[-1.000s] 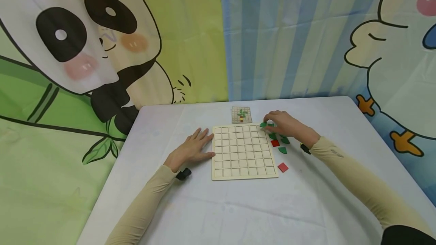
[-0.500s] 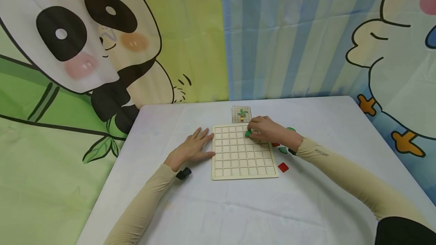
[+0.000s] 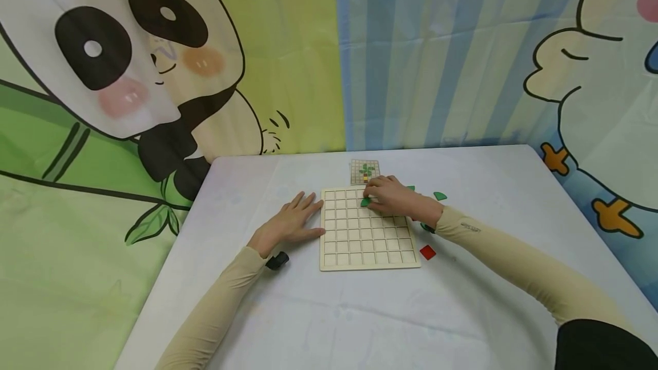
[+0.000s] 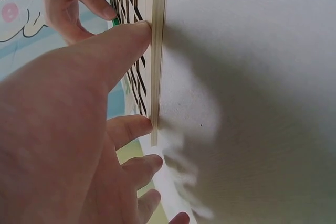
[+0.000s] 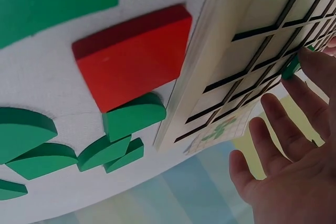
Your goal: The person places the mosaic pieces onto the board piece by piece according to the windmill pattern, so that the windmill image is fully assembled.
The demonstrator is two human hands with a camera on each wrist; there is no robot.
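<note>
A square wooden grid board (image 3: 370,238) lies on the white table. My right hand (image 3: 392,196) is over its upper part, pinching a green quarter-round tile (image 3: 365,202) between thumb and index finger at a cell in the upper rows. In the right wrist view the same tile (image 5: 291,67) shows at the fingertips, the other fingers loosely spread. My left hand (image 3: 288,226) rests at the board's left edge with its fingers spread. In the left wrist view its thumb and index finger touch the board's side (image 4: 157,61).
Beyond the board lies a small pattern card (image 3: 365,171) with a printed grid. Right of the board are a red square tile (image 3: 428,252), a green tile (image 3: 440,195) and, in the right wrist view, another red tile (image 5: 134,56) among several green quarter-round tiles (image 5: 44,158).
My right hand has picked up a green tile from the pile at the right and carried it left onto the board's upper rows. My left hand stays at the left edge.
</note>
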